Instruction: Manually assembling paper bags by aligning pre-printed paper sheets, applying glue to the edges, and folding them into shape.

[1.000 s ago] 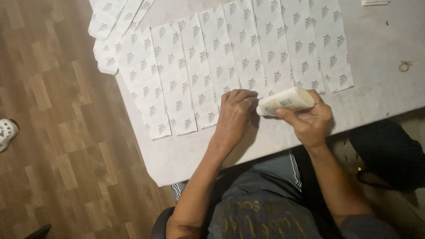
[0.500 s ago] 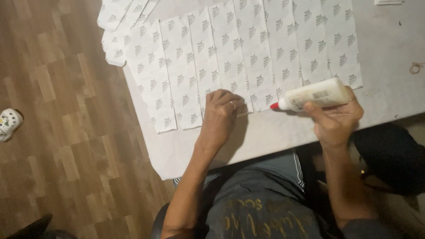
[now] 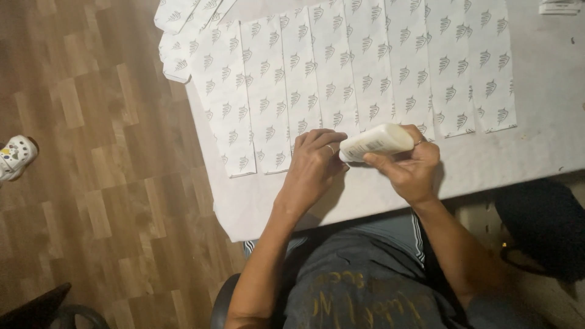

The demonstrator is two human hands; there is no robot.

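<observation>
Head view. A white glue bottle is held lying nearly level just above the tabletop, at the near ends of the patterned paper strips. The right hand is closed around the bottle's right part, its grip pressed together on the body, the thumb laid along the near side. The left hand is found at the bottle's left end, its fingers curled over the tip; whether the tip is pinched or only touched cannot be told. A ring is worn on one finger of the left hand.

The paper strips are laid side by side on the tabletop beyond the bottle, white with a repeated grey leaf-like motif; a looser pile of the same strips is set at the far left of the bottle, overhanging the tabletop's edge. The tabletop is covered in white sheeting. A wood-patterned floor is seen to the left of the bottle, with a white shoe at the frame's left edge. A dark printed shirt is worn by the person, below the bottle.
</observation>
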